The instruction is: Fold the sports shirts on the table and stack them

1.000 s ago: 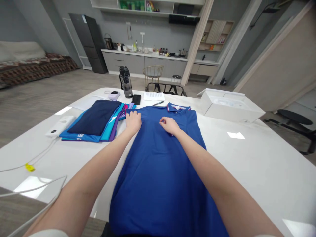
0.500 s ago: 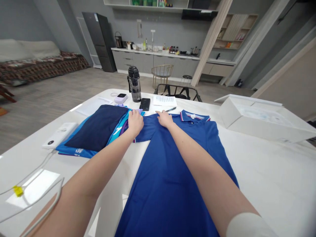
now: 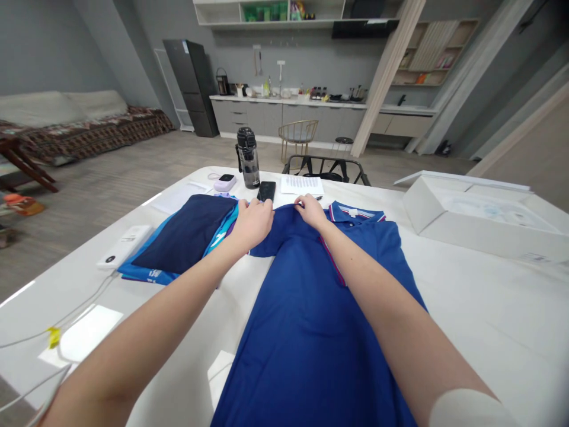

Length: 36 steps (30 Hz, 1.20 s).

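A blue polo shirt [image 3: 288,338] lies on the white table, its collar with red and white trim at the far side. My right hand [image 3: 311,212] pinches the fabric at the shoulder beside the collar. The fingers of my left hand [image 3: 254,224] are closed on the sleeve's far edge, left of the right hand. A strip of red trim shows on the shirt beside my right forearm. Left of my left hand sits a stack of folded clothes [image 3: 184,231], dark navy on top with bright blue beneath.
Behind the hands stand a water bottle [image 3: 248,159], a black phone [image 3: 267,191], a lilac device [image 3: 225,182] and a printed sheet [image 3: 302,185]. A white power bank [image 3: 125,246] with a cable lies at left. At right is an open white box [image 3: 489,222].
My right hand's fingers have gone from extended to pinching the shoulder fabric. My left hand has shifted right along the sleeve. A red-trimmed edge now shows beside my right forearm.
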Available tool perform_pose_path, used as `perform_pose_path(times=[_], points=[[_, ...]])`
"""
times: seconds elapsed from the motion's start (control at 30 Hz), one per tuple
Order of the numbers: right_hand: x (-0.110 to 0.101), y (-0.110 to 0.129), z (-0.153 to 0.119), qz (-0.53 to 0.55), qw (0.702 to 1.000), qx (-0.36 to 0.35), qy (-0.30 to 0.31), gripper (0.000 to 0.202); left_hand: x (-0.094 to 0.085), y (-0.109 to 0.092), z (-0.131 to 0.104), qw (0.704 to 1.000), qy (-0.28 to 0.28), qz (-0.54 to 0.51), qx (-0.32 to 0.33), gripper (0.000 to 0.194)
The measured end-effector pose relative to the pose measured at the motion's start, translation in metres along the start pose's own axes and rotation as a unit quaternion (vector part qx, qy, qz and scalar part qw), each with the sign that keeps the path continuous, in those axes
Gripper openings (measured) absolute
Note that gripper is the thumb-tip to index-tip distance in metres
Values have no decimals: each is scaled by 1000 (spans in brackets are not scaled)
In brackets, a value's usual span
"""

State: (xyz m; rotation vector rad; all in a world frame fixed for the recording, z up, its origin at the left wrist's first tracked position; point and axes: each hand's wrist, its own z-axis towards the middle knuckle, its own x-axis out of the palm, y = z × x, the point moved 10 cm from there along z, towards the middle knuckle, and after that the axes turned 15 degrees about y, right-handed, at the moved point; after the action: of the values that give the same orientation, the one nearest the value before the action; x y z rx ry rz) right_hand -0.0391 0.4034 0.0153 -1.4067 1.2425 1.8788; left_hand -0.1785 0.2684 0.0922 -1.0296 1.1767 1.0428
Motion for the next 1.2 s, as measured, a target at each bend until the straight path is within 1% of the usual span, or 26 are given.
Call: perform_pose_path(times=[0.07,0.13,0.17,0.2,0.23,0.27,0.33,0.37,0.43,0.5,0.57,0.63,0.7,0.73,0.8,0.83,0.9,0.93,1.0,1.03,1.07,1.1,1.13,1.2], points=[[-20,-18,-14,29,999,-15,-18,19,-9,-39,4,995,21,-81,47,20],[-37,-42,-30,43,999,-6,-27,20,-7,-83,12,977,40,-192,85,16],[-43,-55,-39,47,998,8,-28,21,-2,-103,16,967,41,-237,89,16],[-46,-69,-49,50,998,27,-23,23,6,-122,20,959,45,-266,84,20],[-46,-82,-58,55,997,48,-14,26,19,-139,21,957,58,-273,75,28],[-45,-94,-68,60,996,70,-4,27,32,-153,20,962,70,-255,63,36],[-38,-113,-87,67,992,108,16,25,57,-171,9,981,88,-167,48,51],[-33,-119,-95,69,990,122,29,24,68,-176,1,986,98,-127,50,55],[-22,-121,-108,65,988,128,63,31,87,-180,-19,986,129,-77,74,60],[-11,-117,-116,57,985,135,94,39,98,-178,-37,982,155,-53,93,59],[-5,-113,-122,39,980,164,108,44,101,-174,-50,982,156,-35,101,51],[0,-110,-128,13,973,202,111,44,102,-175,-57,983,147,-16,110,36],[4,-104,-131,-5,970,216,113,34,104,-178,-60,981,149,-4,123,22],[3,-100,-132,-8,971,214,107,29,105,-179,-60,980,155,-5,125,20],[-3,-90,-132,-6,978,191,86,24,100,-175,-56,982,154,-28,108,22],[-11,-84,-131,-5,983,169,72,25,92,-171,-52,984,142,-51,94,23],[-32,-73,-126,-15,993,111,44,26,70,-168,-44,986,99,-111,76,23],[-45,-69,-123,-23,996,81,35,26,58,-171,-40,985,74,-140,74,23],[-71,-69,-117,-39,998,33,25,26,38,-187,-32,978,38,-185,87,23],[-82,-73,-115,-43,999,21,25,26,33,-200,-29,975,26,-199,96,23],[-90,-81,-113,-46,998,16,30,26,31,-214,-27,972,20,-206,108,24],[-94,-91,-113,-47,998,20,39,25,34,-230,-26,970,19,-210,122,25],[-95,-103,-114,-50,997,34,51,25,40,-246,-26,967,25,-210,141,27],[-86,-131,-123,-57,992,84,75,24,60,-273,-28,960,52,-203,188,36]])
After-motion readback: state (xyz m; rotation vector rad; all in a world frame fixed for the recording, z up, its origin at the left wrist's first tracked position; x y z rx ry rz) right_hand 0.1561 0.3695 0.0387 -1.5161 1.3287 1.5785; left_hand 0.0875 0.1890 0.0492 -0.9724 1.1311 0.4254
